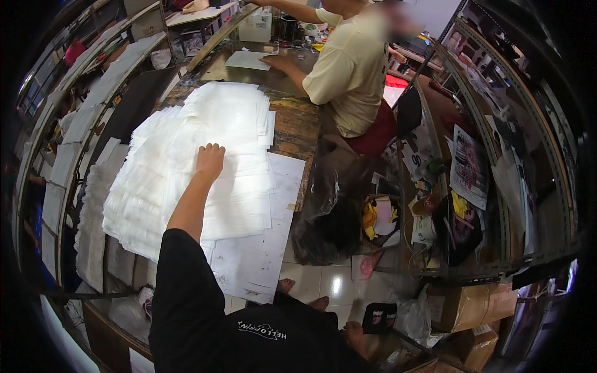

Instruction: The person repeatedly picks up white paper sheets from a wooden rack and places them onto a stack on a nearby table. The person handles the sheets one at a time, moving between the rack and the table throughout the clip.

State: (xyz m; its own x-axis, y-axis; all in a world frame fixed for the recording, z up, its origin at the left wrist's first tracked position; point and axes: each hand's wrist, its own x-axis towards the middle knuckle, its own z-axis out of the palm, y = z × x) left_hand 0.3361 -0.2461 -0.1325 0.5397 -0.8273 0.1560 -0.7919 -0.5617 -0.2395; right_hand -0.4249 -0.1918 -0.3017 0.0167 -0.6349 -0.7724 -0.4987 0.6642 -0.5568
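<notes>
Your desk (297,127) is nearly filled: the bag pile (199,168) spreads almost to its left edge, and only a strip of bare wood shows along the right edge and beyond the pile toward the far end. A large white sheet (264,248) lies under the pile and hangs past the desk's near edge. Right of the desk, a dark plastic bag (333,211) and floor clutter narrow the passage; shelves (81,124) stacked with more white bags close the left side. Your left hand (209,160) lies palm down on top of the pile near its middle, fingers curled loosely together, pressing the top bag and gripping nothing that you can see. Your right hand (354,336) shows only in part, low by your hip, and you cannot tell how open it is. There is one fanned pile, too many bags to count, and one sheet beneath. One other person (351,68) sits at the far end, a hand (278,63) beside one single sheet (247,59).
</notes>
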